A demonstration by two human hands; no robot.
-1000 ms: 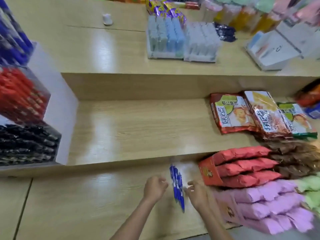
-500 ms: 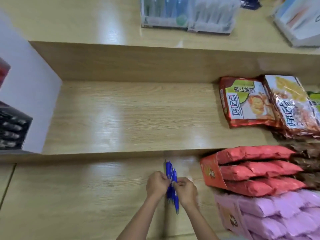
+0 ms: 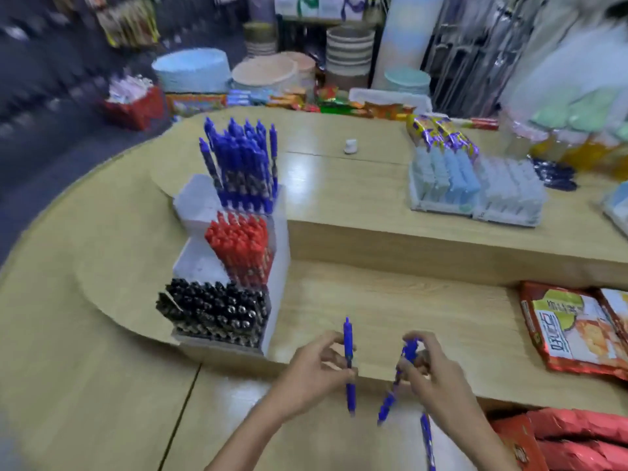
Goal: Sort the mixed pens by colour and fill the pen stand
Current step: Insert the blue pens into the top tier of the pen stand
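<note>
Motion blur is spread over the upper third of the frame, so the goods behind the counter are read only as stacked round tubs and bright wrappers. A loose blue pen (image 3: 426,440) lying at bottom centre is cut off by the lower edge. The number of pens gathered in the right hand (image 3: 433,372) cannot be counted; its fingers are curled around a slanted blue bundle (image 3: 387,401). A single blue pen (image 3: 347,338) is pinched upright between the thumb and fingertips of the left hand (image 3: 311,372). The white tiered pen stand (image 3: 280,260) is placed left of centre, apart from both hands: stored blue pens (image 3: 241,168) are held in the top tier, red pens (image 3: 241,246) in the middle, black pens (image 3: 217,311) in the lowest. The surface is a pale wood-grain counter (image 3: 390,300) built in steps. Trays of pale blue items (image 3: 475,188) are set on the upper step at right. Snack packets (image 3: 571,331) are cut by the right edge, and red packets (image 3: 577,433) by the lower right corner.
</note>
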